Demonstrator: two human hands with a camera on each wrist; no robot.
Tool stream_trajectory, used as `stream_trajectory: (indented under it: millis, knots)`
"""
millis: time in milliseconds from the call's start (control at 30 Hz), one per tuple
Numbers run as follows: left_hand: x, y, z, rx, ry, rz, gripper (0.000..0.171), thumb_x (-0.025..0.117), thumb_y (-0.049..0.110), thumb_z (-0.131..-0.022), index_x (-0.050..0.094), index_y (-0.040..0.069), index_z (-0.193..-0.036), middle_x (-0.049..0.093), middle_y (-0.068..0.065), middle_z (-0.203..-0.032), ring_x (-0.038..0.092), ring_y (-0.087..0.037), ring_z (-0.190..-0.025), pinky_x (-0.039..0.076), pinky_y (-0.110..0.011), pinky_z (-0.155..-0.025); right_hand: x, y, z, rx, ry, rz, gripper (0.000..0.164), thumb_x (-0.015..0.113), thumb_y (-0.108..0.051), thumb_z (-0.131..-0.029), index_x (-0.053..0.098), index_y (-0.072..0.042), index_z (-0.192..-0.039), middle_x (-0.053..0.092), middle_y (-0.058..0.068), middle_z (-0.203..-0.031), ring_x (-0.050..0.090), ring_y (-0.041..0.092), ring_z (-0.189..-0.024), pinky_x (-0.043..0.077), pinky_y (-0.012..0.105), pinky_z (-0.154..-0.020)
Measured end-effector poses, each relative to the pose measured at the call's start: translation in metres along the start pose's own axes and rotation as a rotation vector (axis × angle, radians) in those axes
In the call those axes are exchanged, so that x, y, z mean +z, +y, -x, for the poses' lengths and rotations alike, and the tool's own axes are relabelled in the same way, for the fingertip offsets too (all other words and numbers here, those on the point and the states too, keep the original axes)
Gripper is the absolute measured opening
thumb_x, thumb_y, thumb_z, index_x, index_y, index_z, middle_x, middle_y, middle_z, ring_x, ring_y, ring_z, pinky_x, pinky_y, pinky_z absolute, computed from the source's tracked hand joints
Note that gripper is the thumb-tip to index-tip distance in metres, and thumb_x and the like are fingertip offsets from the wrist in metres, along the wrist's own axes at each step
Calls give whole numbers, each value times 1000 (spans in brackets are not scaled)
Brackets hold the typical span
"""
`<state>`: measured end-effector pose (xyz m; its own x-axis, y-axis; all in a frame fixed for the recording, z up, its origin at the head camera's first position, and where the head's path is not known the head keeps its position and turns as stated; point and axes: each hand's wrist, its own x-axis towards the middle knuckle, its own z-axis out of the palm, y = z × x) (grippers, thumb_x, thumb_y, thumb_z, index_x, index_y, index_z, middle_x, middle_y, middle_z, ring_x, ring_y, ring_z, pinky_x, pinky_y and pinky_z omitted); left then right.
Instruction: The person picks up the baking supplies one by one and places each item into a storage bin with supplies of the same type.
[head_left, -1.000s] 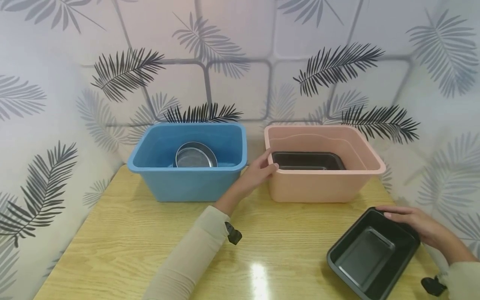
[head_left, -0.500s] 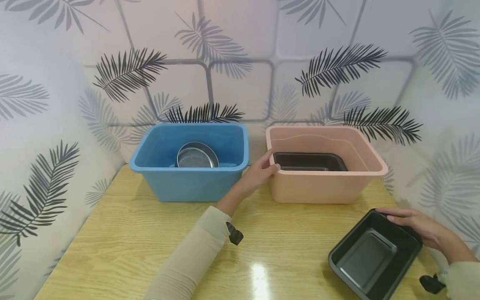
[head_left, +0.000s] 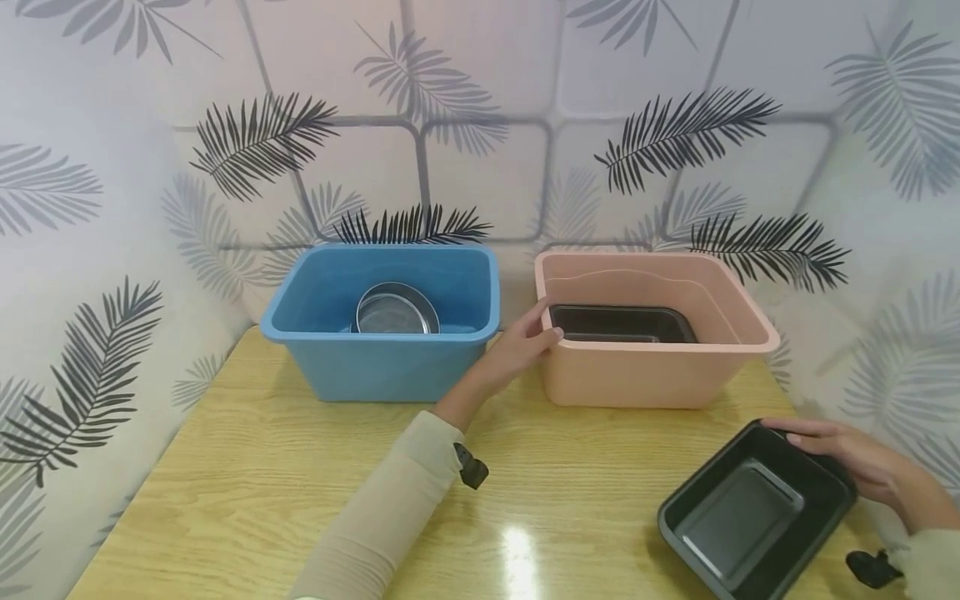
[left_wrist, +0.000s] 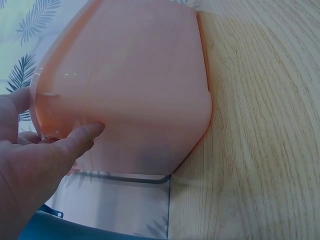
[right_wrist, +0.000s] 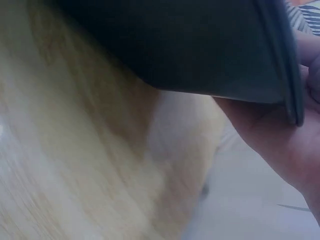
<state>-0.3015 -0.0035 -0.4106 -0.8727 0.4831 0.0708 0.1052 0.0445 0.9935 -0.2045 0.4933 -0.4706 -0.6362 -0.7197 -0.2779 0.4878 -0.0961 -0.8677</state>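
A pink plastic tub [head_left: 630, 379] stands at the back right of the table. My left hand [head_left: 517, 346] grips its left rim; the left wrist view shows the thumb and fingers [left_wrist: 82, 140] on either side of that rim. Inside the tub lies a black rectangular pan [head_left: 618, 323], its lower part hidden by the front wall. A second black rectangular baking pan [head_left: 738, 517] is at the right front, tilted, its inside facing up. My right hand [head_left: 862, 458] holds its far right rim. The right wrist view shows this pan's dark outer wall [right_wrist: 200, 50] close up.
A blue plastic tub [head_left: 382, 367] stands to the left of the pink one, with a round metal tin or sieve [head_left: 396, 312] leaning in it. Both tubs stand near the leaf-patterned wall [head_left: 480, 75]. Under everything is a light wooden table [head_left: 247, 475].
My right hand and the black baking pan have shifted slightly to the right. The left hand keeps its hold on the pink tub's rim.
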Motion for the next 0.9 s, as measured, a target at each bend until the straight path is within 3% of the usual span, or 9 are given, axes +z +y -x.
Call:
stream_trajectory:
  millis: [200,467,533,600,700,767,833,900]
  knots:
    - [-1,-1,-2,4,8,0,68,56,22,-104,22,28,-162,39,-13,-159,49,-25,-138,44,-44,-112,7,-10,10,49,28,-21,59,20,-2,-110,60,-33,-141,62,-8,-140,58,22,-130,46,45,-108]
    - [-2,-1,-2,-6,3,8,68,56,21,-104,20,28,-162,38,-15,-159,49,-25,-139,43,-44,-113,15,-11,18,-8,66,77,61,26,4,-107,57,-33,-144,62,-13,-139,61,22,-127,50,48,-103]
    - [-2,-1,-2,-8,2,11,69,56,21,-104,20,28,-162,38,-15,-159,49,-25,-139,43,-44,-113,16,-10,20,-31,126,145,59,30,4,-107,54,-33,-146,61,-17,-138,62,19,-124,52,47,-100]
    - [-2,-1,-2,-9,2,12,69,57,22,-104,21,28,-162,39,-15,-159,49,-25,-138,43,-44,-113,17,-8,22,-45,237,266,54,37,0,-107,51,-33,-148,56,-27,-136,61,5,-122,55,40,-98]
    - [-1,-2,-2,-13,-1,14,69,57,23,-104,21,28,-162,37,-14,-160,49,-25,-139,44,-44,-113,19,-4,25,-47,437,486,54,46,-9,-107,37,-27,-157,40,-32,-144,42,-14,-128,54,21,-94]
    - [-1,-2,-2,-17,-5,19,69,56,23,-104,21,28,-162,36,-14,-161,48,-25,-140,43,-43,-113,22,-2,28,-47,524,581,58,47,-14,-107,27,-24,-161,29,-31,-149,27,-21,-130,46,9,-90]
    - [0,-1,-1,-18,-8,26,69,56,22,-104,20,28,-162,35,-14,-161,47,-25,-141,43,-44,-113,25,-1,29,-83,555,580,59,46,-14,-108,25,-27,-161,25,-29,-152,25,-21,-130,44,7,-89]
    - [0,-1,-1,-18,-9,30,69,56,22,-104,20,28,-162,34,-14,-161,47,-26,-141,43,-44,-113,27,-2,29,-174,520,488,57,43,-7,-108,32,-30,-159,34,-24,-154,40,-14,-130,53,16,-90]
